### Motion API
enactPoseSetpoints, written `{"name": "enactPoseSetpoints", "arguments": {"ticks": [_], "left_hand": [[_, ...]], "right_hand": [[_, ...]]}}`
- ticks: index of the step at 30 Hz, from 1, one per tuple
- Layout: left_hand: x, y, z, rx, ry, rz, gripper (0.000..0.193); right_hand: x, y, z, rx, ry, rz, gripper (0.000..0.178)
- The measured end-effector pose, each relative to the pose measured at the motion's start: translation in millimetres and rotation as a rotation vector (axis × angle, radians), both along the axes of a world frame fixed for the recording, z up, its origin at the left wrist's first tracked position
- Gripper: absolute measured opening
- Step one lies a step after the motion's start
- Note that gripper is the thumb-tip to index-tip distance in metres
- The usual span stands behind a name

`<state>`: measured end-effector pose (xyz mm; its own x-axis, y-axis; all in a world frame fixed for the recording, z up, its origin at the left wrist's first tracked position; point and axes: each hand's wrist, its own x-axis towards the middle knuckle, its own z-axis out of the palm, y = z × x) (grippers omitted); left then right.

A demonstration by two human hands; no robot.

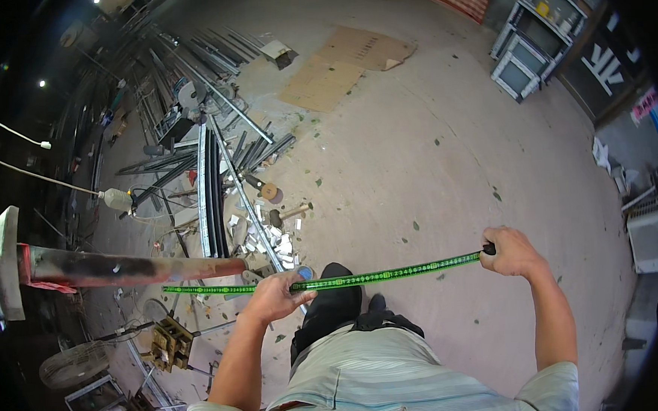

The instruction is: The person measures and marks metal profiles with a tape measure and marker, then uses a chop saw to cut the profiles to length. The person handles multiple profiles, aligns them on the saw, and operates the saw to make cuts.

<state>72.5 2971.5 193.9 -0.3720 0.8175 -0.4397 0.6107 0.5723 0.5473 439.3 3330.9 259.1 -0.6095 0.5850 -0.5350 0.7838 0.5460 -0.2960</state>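
A green tape measure blade [397, 274] with dark markings stretches sideways in front of my body. My left hand [276, 298] is closed on the blade, and its free end sticks out to the left beyond my fingers. My right hand [514, 253] is wrapped round the dark tape measure case [489, 248], mostly hidden in the palm. Between the two hands the blade runs nearly straight, rising slightly to the right. Below it are my dark trousers and shoes.
A worn, reddish-dark post [133, 263] lies across the left side. Long metal profiles [209, 190] and white scraps [282, 246] litter the floor beyond. Flattened cardboard [322, 85] lies farther off. Framed panels [522, 65] lean at the far right; a standing fan [73, 364] is near left.
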Motion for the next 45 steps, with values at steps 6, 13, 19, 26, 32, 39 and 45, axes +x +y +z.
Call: {"name": "enactPoseSetpoints", "arguments": {"ticks": [6,13,19,26,32,39,45], "left_hand": [[-62,84,-45,0.008,0.010,0.005,0.034],[-184,215,-98,0.010,0.052,-0.112,0.028],[-295,317,-68,0.108,0.111,-0.089,0.027],[-398,404,-70,0.087,0.195,0.011,0.021],[-473,482,-92,0.036,0.200,0.246,0.018],[-541,558,-65,0.008,0.223,0.466,0.016],[-605,596,-68,-0.004,0.201,0.614,0.018]], "right_hand": [[-85,98,-24,0.032,-0.009,0.065,0.027],[-210,226,-29,0.038,-0.086,0.024,0.027],[-331,332,-8,0.037,-0.022,0.049,0.026],[-493,468,-22,0.013,-0.023,0.194,0.027],[-661,600,-64,-0.048,-0.006,0.386,0.025],[-850,704,-41,-0.045,-0.058,0.634,0.025],[-1001,738,-25,-0.022,-0.087,0.796,0.028]]}}
